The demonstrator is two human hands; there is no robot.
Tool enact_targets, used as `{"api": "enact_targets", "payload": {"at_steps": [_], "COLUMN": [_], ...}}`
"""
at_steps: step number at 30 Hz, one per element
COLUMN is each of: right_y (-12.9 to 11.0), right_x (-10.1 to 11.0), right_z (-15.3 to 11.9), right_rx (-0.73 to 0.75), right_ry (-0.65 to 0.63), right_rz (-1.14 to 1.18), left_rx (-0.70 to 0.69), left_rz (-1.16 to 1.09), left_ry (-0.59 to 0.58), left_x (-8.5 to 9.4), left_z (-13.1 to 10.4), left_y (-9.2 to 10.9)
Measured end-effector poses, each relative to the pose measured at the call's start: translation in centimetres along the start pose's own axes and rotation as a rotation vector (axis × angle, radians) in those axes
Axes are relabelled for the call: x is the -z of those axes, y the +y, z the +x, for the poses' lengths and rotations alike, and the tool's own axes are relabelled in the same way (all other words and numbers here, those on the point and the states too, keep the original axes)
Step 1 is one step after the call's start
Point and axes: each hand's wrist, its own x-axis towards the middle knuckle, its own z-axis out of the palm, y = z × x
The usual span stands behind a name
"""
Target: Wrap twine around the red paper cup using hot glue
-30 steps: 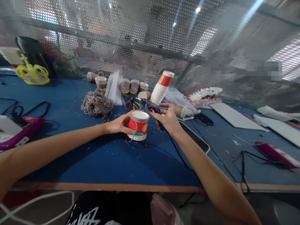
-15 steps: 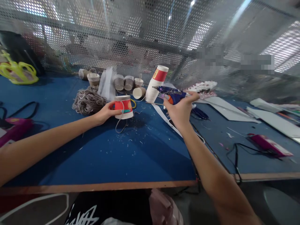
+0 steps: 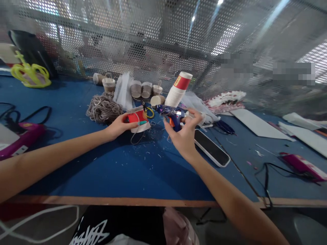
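Observation:
A red and white paper cup (image 3: 135, 117), tilted with its grey cord-wrapped end up, is gripped by my left hand (image 3: 118, 128). A loose strand of grey cord (image 3: 137, 137) hangs from the cup. My right hand (image 3: 184, 132) is closed around a dark blue hot glue gun (image 3: 175, 117) with an orange trigger. The gun's nozzle points left toward the cup, a short gap apart from it. A bundle of grey cord (image 3: 103, 108) lies left of the cup. Behind the gun leans a tall stack of paper cups (image 3: 178, 89).
Several cord-wrapped cups (image 3: 136, 89) stand along the mesh screen. A phone (image 3: 212, 148) lies by my right forearm. Purple power strips (image 3: 302, 166) with black cables sit on both sides. White sheets (image 3: 260, 124) lie right, and a yellow crown-shaped object (image 3: 30, 75) stands far left.
My right hand has brought the glue gun left and lower, closer to the cup, uncovering the phone. The cup has tilted in my left hand. The whole view has shifted slightly.

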Motion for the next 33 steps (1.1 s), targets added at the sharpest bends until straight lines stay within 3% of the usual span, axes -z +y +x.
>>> {"api": "enact_targets", "payload": {"at_steps": [14, 33], "right_y": [-0.3, -0.3], "right_x": [-0.6, -0.8], "right_z": [-1.2, -1.4], "right_rx": [0.2, 0.223], "right_ry": [0.013, 0.027], "right_rz": [-0.04, -0.047], "left_rx": [-0.071, -0.079], "left_rz": [0.04, 0.097], "left_ry": [-0.129, -0.128], "left_x": [0.0, 0.3], "left_z": [-0.1, -0.1], "left_y": [0.2, 0.1]}}
